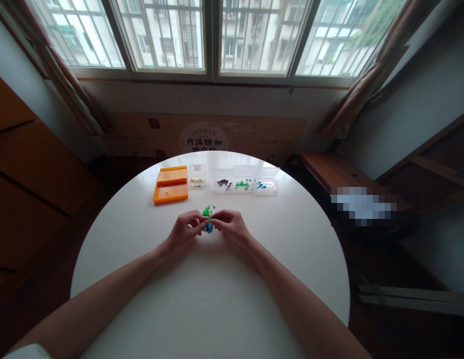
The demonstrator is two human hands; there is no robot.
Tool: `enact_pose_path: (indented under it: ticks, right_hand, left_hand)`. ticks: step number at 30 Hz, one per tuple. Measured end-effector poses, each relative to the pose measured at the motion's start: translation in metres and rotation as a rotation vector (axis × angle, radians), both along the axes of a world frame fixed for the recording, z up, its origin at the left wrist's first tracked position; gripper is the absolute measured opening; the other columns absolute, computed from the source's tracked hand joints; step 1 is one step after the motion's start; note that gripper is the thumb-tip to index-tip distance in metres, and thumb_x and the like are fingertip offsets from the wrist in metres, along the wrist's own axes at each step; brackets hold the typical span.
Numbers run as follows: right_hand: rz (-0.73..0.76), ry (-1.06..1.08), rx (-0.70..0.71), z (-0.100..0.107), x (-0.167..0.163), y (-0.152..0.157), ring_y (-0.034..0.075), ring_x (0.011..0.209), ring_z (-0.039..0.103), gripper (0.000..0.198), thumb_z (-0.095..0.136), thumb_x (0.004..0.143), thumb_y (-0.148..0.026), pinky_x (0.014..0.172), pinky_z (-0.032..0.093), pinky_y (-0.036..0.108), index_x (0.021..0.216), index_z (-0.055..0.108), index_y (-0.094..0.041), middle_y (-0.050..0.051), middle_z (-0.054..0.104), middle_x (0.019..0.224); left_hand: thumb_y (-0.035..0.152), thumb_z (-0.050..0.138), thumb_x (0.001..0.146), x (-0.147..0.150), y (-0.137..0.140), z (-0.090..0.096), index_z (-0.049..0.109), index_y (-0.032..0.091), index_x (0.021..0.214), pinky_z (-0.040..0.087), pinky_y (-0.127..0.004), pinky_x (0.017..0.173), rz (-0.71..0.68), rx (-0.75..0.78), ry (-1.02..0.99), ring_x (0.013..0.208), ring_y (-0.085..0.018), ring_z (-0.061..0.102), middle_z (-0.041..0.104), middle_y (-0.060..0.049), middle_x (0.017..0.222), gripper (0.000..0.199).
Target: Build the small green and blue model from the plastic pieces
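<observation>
My left hand point(186, 228) and my right hand point(232, 224) meet over the middle of the white table point(217, 289), fingertips pinched together. Between the fingertips shows a small green piece point(209, 218), perhaps a tiny building block; its exact shape is too small to make out. Just beyond the fingers lie loose green pieces point(206, 212), with a single green piece point(214, 207) slightly apart. Beneath the hands is a cluster of blue and dark pieces point(208, 228), partly hidden by the fingers.
An orange tray point(171, 201) with a small yellow piece point(167, 193) stands at the far left. Right of it are a clear box point(197, 169) of pale pieces and open clear boxes point(244, 170) holding dark, green and blue pieces. A wooden bench point(329, 169) stands beyond the table's right side.
</observation>
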State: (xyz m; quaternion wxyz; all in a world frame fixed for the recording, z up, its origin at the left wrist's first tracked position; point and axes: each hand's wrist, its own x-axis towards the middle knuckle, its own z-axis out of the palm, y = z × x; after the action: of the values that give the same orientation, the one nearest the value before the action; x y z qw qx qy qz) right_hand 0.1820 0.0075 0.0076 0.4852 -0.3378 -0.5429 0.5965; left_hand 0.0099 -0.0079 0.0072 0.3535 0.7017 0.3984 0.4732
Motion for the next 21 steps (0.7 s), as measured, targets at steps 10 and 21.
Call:
enact_pose_path:
  ticks: [10,21]
  right_hand:
    - [0.003,0.070,0.003,-0.0029,-0.0017,0.0010,0.009,0.050,0.053,0.021,0.077,0.057,-0.027,0.049,0.041,0.022,0.070,0.069,-0.012,0.002,0.064,0.057]
    - [-0.001,0.093,-0.020,-0.0028,-0.0021,0.0008,0.009,0.049,0.053,0.022,0.079,0.055,-0.028,0.049,0.042,0.022,0.065,0.067,-0.013,0.001,0.063,0.055]
  left_hand:
    - [0.031,0.062,0.078,-0.0005,0.0000,0.0006,0.066,0.011,0.081,0.050,-0.018,0.041,-0.051,0.002,-0.018,0.049,-0.008,0.058,0.060,-0.004,0.075,0.020]
    - [0.033,0.062,0.078,-0.0003,-0.0005,0.0024,0.066,0.010,0.082,0.051,-0.020,0.042,-0.079,-0.015,-0.049,0.050,-0.009,0.059,0.060,-0.005,0.074,0.023]
